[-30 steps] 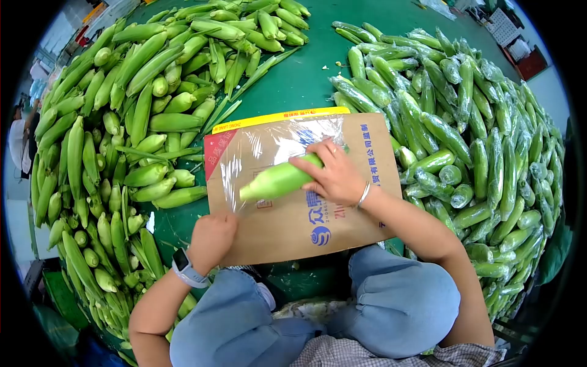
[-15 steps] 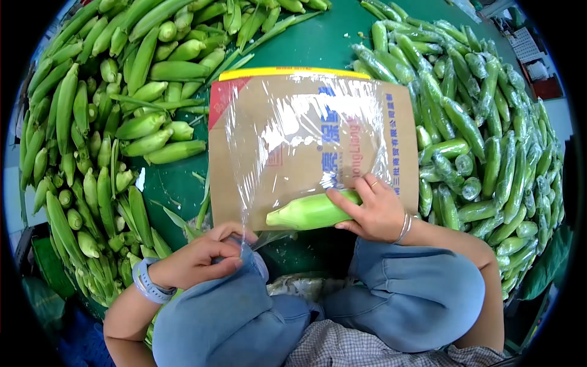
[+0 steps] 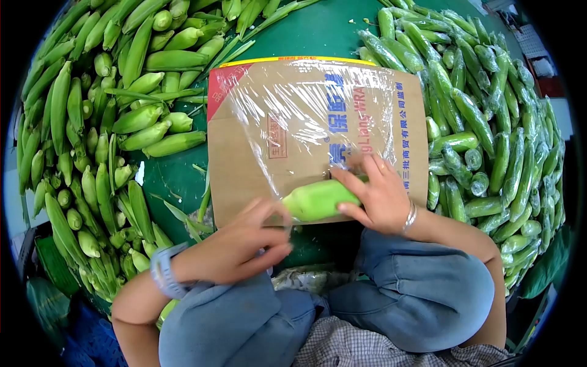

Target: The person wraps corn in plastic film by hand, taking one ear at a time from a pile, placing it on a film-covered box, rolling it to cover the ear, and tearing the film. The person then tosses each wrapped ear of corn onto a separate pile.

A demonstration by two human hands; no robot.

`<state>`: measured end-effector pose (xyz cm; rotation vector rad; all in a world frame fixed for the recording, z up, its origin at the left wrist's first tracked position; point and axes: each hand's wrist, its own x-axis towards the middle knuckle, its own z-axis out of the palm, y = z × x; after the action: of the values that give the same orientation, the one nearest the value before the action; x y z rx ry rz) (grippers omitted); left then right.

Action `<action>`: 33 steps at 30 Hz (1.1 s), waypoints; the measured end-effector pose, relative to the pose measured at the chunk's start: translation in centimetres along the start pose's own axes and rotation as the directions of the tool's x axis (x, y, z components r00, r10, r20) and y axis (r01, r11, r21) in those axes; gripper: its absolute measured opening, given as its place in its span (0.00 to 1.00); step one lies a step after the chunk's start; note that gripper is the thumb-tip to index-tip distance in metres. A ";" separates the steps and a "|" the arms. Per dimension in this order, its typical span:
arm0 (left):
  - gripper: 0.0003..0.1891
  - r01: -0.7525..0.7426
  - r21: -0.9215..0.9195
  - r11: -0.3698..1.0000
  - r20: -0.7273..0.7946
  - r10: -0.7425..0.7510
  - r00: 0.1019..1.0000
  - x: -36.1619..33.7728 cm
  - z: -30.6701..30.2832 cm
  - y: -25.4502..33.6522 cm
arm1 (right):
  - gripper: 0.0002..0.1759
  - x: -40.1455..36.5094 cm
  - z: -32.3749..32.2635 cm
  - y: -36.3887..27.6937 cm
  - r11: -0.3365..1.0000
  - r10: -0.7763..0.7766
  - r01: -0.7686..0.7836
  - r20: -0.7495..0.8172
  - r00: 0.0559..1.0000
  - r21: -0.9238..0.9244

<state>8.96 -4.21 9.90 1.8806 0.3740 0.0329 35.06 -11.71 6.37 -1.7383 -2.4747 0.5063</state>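
Note:
A green ear of corn in its husk (image 3: 318,200) lies near the front edge of a cardboard box (image 3: 238,147), on clear plastic wrap (image 3: 306,122) spread over the cardboard. My right hand (image 3: 380,192) is closed over the ear's right end, thumb on the near side and fingers on the far side. At the ear's left, pointed end is my left hand (image 3: 244,241), somewhat blurred, its thumb and forefinger pinching the edge of the wrap. The exact fingertip contact is hard to make out.
Unwrapped corn ears (image 3: 147,134) are heaped on the left of the green table (image 3: 293,43). Ears wrapped in film (image 3: 471,122) are piled on the right. Loose husk leaves (image 3: 183,217) lie left of the box. My knees (image 3: 422,275) are close below its front edge.
My left hand has moved right and slightly up, bringing the wrap's left edge to the ear's tip. The ear and my right hand have shifted a little right and up.

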 end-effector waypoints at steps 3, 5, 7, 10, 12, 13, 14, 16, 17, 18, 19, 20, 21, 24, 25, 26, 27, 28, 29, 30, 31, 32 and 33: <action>0.10 0.093 0.532 0.842 -0.115 -0.037 0.993 5.5 1.1 -0.5 | 0.23 4.2 0.5 1.8 0.994 0.004 -0.032 -0.252 0.968 -0.108; 0.14 0.142 0.710 0.689 -0.144 -0.055 0.988 8.6 0.7 1.1 | 0.24 7.7 0.1 3.3 0.980 0.061 -0.121 -0.339 0.939 -0.157; 0.18 0.185 0.848 0.496 -0.172 -0.071 0.982 10.4 1.3 1.9 | 0.24 11.2 -1.2 4.7 0.953 0.189 -0.252 -0.320 0.928 -0.168; 0.34 0.182 0.921 0.345 -0.255 0.180 0.950 12.2 2.5 0.1 | 0.25 15.3 -3.1 8.0 0.910 0.176 -0.273 -0.305 0.936 -0.312; 0.36 0.226 0.957 0.179 -0.268 0.261 0.927 14.3 0.7 -3.1 | 0.23 16.5 -4.9 9.0 0.888 0.391 -0.402 -0.095 0.916 -0.222; 0.38 0.278 0.960 0.022 -0.269 0.339 0.902 15.4 -0.7 -4.0 | 0.23 17.0 -5.6 9.4 0.884 0.400 -0.413 -0.103 0.911 -0.219; 0.40 0.237 0.948 0.212 -0.283 0.224 0.933 16.3 -2.2 -4.0 | 0.21 17.3 -6.4 9.8 0.880 0.435 -0.407 0.074 0.897 -0.245; 0.42 0.174 0.866 0.469 -0.272 0.149 0.951 18.6 -5.3 -5.1 | 0.20 17.8 -6.5 10.8 0.873 0.477 -0.429 0.226 0.849 -0.234; 0.43 0.138 0.833 0.536 -0.281 0.195 0.940 19.7 -6.6 -6.1 | 0.20 18.3 -5.7 11.5 0.867 0.492 -0.455 0.201 0.847 -0.203; 0.37 0.111 0.829 0.549 -0.265 0.210 0.941 20.1 -7.4 -5.6 | 0.20 18.5 -5.8 11.4 0.864 0.497 -0.460 0.200 0.845 -0.203; 0.37 0.101 0.839 0.535 -0.253 0.220 0.942 20.2 -7.7 -5.2 | 0.19 18.4 -6.0 11.4 0.857 0.514 -0.488 0.198 0.835 -0.167; 0.34 0.110 0.803 0.586 -0.261 0.181 0.948 20.2 -7.5 -5.3 | 0.18 18.2 -6.0 11.3 0.848 0.529 -0.505 0.213 0.821 -0.161; 0.32 0.123 0.764 0.633 -0.268 0.138 0.953 19.8 -7.3 -5.5 | 0.18 18.1 -5.9 11.2 0.841 0.541 -0.519 0.228 0.810 -0.152; 0.32 0.088 0.739 0.668 -0.135 0.020 0.991 15.9 -5.4 -4.3 | 0.19 17.1 -6.3 10.3 0.841 0.540 -0.527 0.155 0.827 -0.118; 0.32 0.025 0.668 0.744 -0.019 -0.017 1.000 14.6 -4.8 -4.0 | 0.19 17.2 -5.8 10.8 0.841 0.541 -0.531 0.142 0.829 -0.104; 0.32 -0.042 0.620 0.784 0.089 -0.017 0.996 13.3 -3.8 -4.3 | 0.19 17.5 -4.5 11.7 0.838 0.545 -0.543 0.107 0.831 -0.053; 0.30 -0.098 0.574 0.813 0.197 -0.020 0.980 12.1 -3.0 -2.8 | 0.18 17.4 -4.3 11.9 0.835 0.549 -0.551 0.076 0.832 -0.002; 0.29 -0.038 0.522 0.852 0.372 -0.187 0.909 11.3 -3.0 -1.2 | 0.18 17.0 -4.1 12.0 0.839 0.540 -0.543 0.080 0.838 0.022; 0.29 -0.021 0.455 0.890 0.582 -0.279 0.764 10.8 -3.1 0.1 | 0.17 15.8 -4.3 11.7 0.858 0.507 -0.511 0.081 0.858 0.053; 0.30 -0.155 0.146 0.977 0.659 0.021 0.751 9.6 -2.7 0.7 | 0.15 14.4 -4.6 11.3 0.874 0.474 -0.479 0.074 0.877 0.083; 0.31 0.205 0.106 0.973 0.850 -0.196 0.488 9.0 -2.7 1.8 | 0.15 14.7 -2.5 12.5 0.896 0.431 -0.431 0.031 0.902 0.108; 0.35 0.358 0.067 0.931 0.915 -0.200 0.350 8.1 -2.7 1.7 | 0.13 14.6 -1.0 12.9 0.900 0.421 -0.418 0.001 0.907 0.125; 0.41 0.419 -0.144 0.897 0.886 -0.072 0.458 6.3 -3.0 0.8 | 0.16 14.5 0.2 13.2 0.895 0.403 -0.418 0.124 0.907 0.155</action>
<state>14.49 -0.04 10.69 1.2354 -0.0847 -0.9926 41.80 5.67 0.30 -2.2088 -2.0256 0.8248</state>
